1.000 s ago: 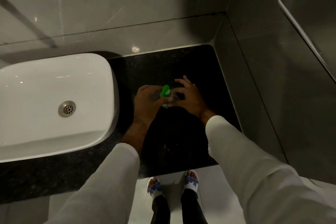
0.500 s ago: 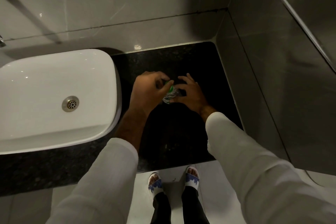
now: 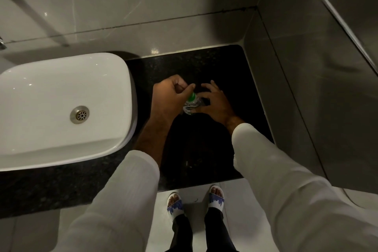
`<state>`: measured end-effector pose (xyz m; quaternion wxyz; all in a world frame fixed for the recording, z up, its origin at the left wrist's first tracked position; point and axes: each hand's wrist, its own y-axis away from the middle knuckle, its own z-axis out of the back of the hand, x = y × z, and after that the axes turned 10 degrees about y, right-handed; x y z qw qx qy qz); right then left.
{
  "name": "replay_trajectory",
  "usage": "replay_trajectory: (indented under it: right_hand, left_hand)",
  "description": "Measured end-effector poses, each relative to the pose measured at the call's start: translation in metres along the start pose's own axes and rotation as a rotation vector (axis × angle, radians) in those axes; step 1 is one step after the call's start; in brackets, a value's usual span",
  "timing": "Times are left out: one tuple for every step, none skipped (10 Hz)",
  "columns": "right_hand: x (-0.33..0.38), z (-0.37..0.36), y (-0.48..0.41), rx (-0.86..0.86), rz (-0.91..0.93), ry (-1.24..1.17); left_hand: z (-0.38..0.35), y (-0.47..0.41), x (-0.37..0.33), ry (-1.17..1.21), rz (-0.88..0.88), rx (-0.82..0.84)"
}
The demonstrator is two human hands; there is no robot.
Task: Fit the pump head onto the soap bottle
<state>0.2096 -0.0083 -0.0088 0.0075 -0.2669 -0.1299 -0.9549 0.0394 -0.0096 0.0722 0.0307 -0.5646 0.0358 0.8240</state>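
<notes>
A small clear soap bottle (image 3: 191, 107) with a white label stands on the black granite counter (image 3: 214, 63), seen from above. A green pump head (image 3: 191, 96) sits on its top. My left hand (image 3: 169, 96) is curled over the pump head, fingers pinching it from the left. My right hand (image 3: 214, 102) wraps the bottle's right side, thumb and fingers against its body. Most of the pump head and the bottle's neck are hidden under my fingers.
A white basin (image 3: 61, 104) with a metal drain (image 3: 79, 114) stands on the counter just left of my left arm. Grey tiled walls close the back and the right side. The counter's front edge lies above my sandalled feet (image 3: 196, 198).
My left hand has come up over the green pump head and closed on it, hiding most of it. My right hand has stayed on the bottle. The view has shifted slightly.
</notes>
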Motion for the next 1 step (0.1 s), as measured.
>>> replay_trajectory:
  right_hand:
    - [0.0025,-0.0017,-0.0011,0.04,0.014,0.011]
  left_hand:
    - [0.0014,-0.0047,0.0046,0.046,0.024,0.012]
